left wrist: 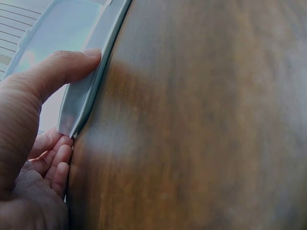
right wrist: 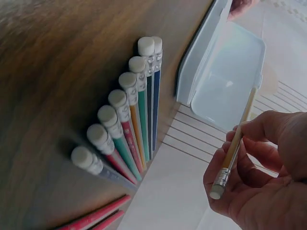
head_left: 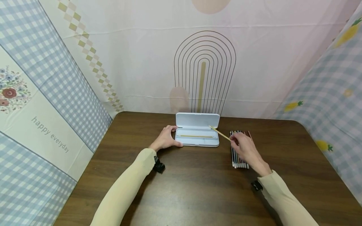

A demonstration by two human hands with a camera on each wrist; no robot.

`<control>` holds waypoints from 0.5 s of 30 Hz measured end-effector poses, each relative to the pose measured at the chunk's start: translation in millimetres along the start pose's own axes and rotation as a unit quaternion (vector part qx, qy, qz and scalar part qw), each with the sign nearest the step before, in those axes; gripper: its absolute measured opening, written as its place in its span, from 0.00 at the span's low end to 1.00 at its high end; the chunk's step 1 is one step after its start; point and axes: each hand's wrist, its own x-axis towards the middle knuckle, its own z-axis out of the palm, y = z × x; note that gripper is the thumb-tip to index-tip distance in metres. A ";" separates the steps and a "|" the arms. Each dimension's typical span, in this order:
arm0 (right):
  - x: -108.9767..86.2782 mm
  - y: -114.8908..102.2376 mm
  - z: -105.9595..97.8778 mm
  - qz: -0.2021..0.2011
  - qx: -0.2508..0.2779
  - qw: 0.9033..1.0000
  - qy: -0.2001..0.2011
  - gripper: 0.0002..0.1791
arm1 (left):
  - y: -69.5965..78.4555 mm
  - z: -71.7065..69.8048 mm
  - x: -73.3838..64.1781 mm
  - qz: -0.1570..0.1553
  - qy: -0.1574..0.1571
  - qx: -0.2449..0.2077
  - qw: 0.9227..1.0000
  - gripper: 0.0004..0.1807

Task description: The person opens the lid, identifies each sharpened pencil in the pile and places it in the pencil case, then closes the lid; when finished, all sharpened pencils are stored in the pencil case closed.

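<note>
A light blue pencil case lies with its lid raised on the table. One yellow pencil rests inside, in the long compartment. My left hand holds the case's left end, thumb along the front edge and fingers at the far corner; the left wrist view shows the thumb on the rim. Between thumb and fingers, my right hand pinches a second yellow pencil near its eraser end. Its other end points left, toward the case, and appears above the table.
Right of the case, partly under my right hand, lies a row of pencils in several colours, white erasers toward me. Two red pencils lie beside that row. A patterned cloth hangs behind the wooden table.
</note>
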 end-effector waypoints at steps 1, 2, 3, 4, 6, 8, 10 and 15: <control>1.1 -0.6 1.4 -0.003 -0.001 1.000 -0.001 0.05 | 0.2 -0.1 0.0 0.000 0.000 0.001 1.000 0.52; 2.3 -1.3 2.8 -0.008 -0.002 1.000 -0.001 0.05 | 0.4 -0.3 -0.1 0.000 0.000 0.001 1.000 0.52; 3.5 -1.8 4.2 -0.013 -0.002 1.000 -0.002 0.05 | 0.6 -0.3 -0.1 0.000 0.000 0.001 1.000 0.52; 4.6 -2.2 5.6 -0.017 0.000 1.000 -0.003 0.05 | 0.7 -0.3 -0.2 0.000 0.000 0.003 1.000 0.52; 7.2 -2.8 8.0 -0.024 0.002 1.000 -0.007 0.05 | 0.7 -0.3 -0.2 0.000 0.000 0.003 1.000 0.52; 10.1 -3.5 10.5 -0.029 0.007 0.999 -0.013 0.05 | 0.5 -0.1 0.0 0.000 0.000 0.002 1.000 0.52; 13.2 -4.4 13.1 -0.033 0.007 0.999 -0.017 0.06 | 0.2 -0.1 0.3 0.000 -0.001 0.001 1.000 0.52; 22.0 -6.9 22.1 -0.055 0.003 0.998 -0.022 0.06 | 0.1 -0.7 0.3 0.000 0.000 0.000 1.000 0.52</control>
